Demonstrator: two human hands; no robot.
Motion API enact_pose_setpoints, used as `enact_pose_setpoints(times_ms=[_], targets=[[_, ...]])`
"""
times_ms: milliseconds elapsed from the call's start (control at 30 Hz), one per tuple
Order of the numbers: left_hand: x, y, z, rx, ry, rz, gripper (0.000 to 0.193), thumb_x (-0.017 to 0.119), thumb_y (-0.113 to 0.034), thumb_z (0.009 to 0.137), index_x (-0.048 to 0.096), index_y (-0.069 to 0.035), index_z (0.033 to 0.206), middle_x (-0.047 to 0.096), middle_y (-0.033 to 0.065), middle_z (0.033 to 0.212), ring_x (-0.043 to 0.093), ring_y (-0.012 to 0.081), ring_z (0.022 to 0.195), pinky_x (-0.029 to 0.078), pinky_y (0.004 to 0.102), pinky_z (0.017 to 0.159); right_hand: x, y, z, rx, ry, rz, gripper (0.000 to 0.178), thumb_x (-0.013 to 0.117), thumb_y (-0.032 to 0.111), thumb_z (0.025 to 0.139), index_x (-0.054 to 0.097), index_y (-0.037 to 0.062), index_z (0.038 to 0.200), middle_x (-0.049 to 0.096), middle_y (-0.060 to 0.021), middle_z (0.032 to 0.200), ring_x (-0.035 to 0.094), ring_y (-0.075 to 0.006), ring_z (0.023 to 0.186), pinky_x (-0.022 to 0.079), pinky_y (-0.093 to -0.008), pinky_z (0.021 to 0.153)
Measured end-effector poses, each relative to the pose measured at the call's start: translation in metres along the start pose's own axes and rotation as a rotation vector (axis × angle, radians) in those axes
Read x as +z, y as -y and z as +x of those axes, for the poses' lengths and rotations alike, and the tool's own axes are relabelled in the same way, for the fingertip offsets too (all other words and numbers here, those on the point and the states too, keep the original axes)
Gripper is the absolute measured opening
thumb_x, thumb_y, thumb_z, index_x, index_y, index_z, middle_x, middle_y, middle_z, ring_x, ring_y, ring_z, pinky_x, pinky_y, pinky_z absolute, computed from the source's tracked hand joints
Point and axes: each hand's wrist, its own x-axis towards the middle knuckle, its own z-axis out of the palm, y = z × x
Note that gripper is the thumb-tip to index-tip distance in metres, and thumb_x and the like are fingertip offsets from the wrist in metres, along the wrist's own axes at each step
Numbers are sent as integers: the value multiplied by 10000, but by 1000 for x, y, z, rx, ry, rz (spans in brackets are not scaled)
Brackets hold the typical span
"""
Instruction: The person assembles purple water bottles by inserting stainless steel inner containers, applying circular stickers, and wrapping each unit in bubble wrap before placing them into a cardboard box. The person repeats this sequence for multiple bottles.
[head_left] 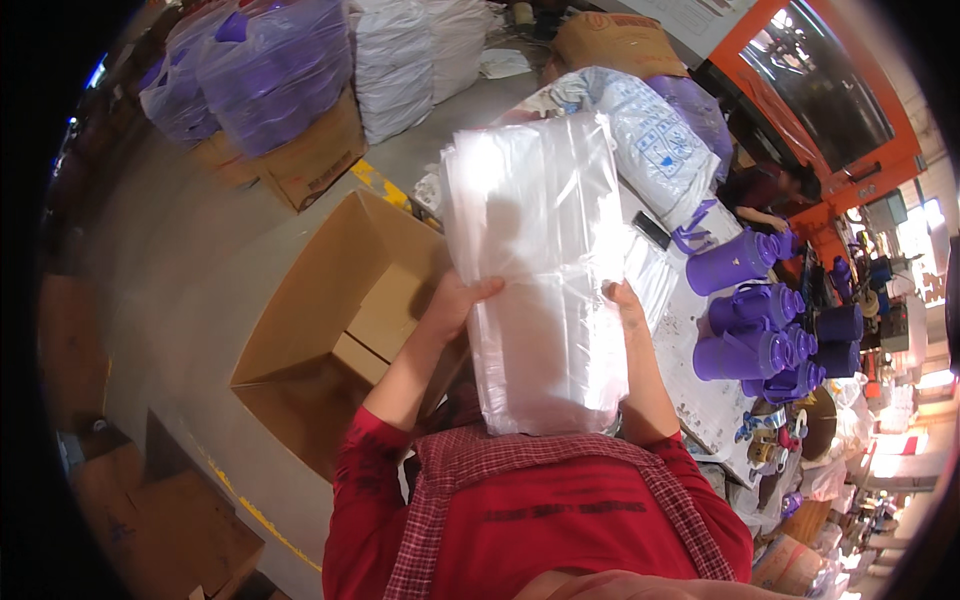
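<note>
In the head view, the left hand (463,303) and right hand (626,304) grip a stack of clear plastic (545,290) by its opposite sides, thumbs on top, before the chest. Purple jugs (733,265) stand near the right edge of the surface (677,375); a white sack (655,150) lies toward its far end. An open box (290,310) sits left.

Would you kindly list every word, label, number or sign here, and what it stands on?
Wording is located here, not copied.
Red shirt: dark lettering across the chest.
Cardboard box, upper left: dark lettering on its side.
White sack: blue print, too small.
Brown package, top: reddish print, too blurred.
White panel, top right: marks too small.
Clear plastic bundle, held: no print discernible.
</note>
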Motion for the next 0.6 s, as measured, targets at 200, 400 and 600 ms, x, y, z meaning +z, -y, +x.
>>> enact_pose_setpoints(times_ms=[200,400,600], targets=[[-16,11,-2,47,68,-93,399,720,-159,842,569,35,1156,643,86,1003,628,166,881,514,302,771,1,-1,8,147,20,166,829,856,225,677,423,-29,1336,598,-189,1185,644,-304,1016,546,-417,883],[-9,12,-6,-93,37,-450,452,691,-120,853,505,46,1231,640,136,1037,649,229,915,546,378,808,11,-13,19,52,-10,-45,818,844,220,682,425,-43,1333,600,-184,1186,639,-290,1022,537,-403,894],[14,-61,-20,-23,-404,288,304,701,-94,821,645,94,1054,675,140,937,653,196,770,530,319,696,41,-32,41,127,-96,-306,798,814,263,705,428,-60,1325,602,-178,1152,618,-270,1039,499,-368,928]])
